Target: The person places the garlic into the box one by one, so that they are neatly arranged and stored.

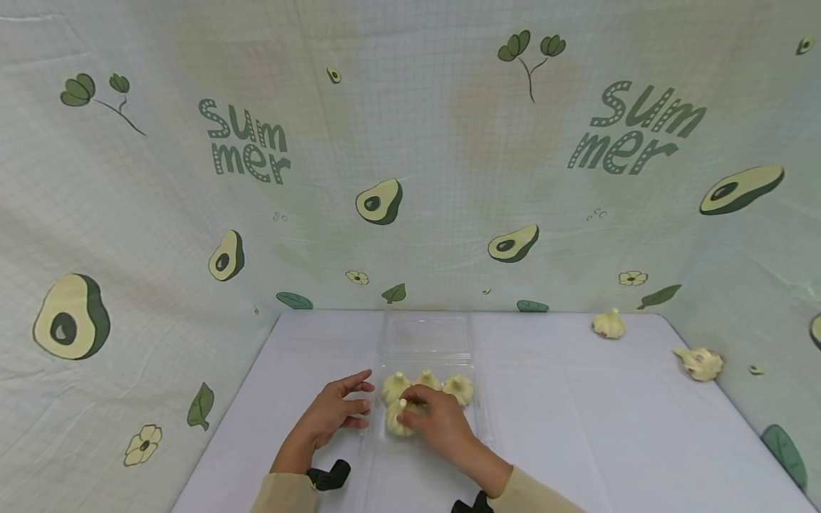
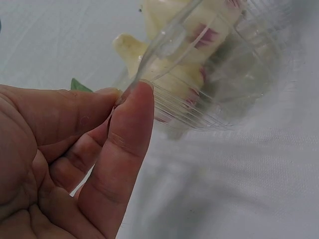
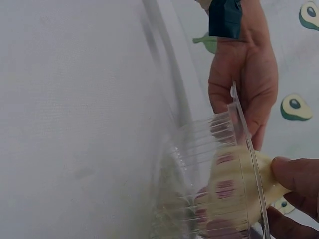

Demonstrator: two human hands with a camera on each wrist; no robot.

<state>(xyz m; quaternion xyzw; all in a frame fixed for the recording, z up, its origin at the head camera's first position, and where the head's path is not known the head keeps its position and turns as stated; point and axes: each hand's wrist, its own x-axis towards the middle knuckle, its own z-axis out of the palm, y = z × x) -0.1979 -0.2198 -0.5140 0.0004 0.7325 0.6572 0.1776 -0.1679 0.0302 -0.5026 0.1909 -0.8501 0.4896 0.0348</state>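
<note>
A transparent plastic clamshell box (image 1: 479, 420) sits on the table with its lid (image 1: 428, 335) folded back. My left hand (image 1: 333, 410) is at the box's left side; the left wrist view shows thumb and index finger pinching its rim (image 2: 172, 35). My right hand (image 1: 442, 420) reaches over the box and holds a garlic bulb (image 1: 394, 422) by its stem, at the front left inside. Through the wall in the right wrist view, this bulb (image 3: 232, 186) shows purple streaks. Behind it lie a left bulb (image 1: 395, 383), a middle one (image 1: 428, 378) partly covered by my hand, and a right one (image 1: 458, 390).
Outside the box, one garlic bulb (image 1: 608, 325) stands near the table's back edge at the right. Another bulb (image 1: 702, 363) lies on its side by the right edge. A printed cloth (image 1: 442, 142) hangs round the back and sides of the white table (image 1: 564, 434).
</note>
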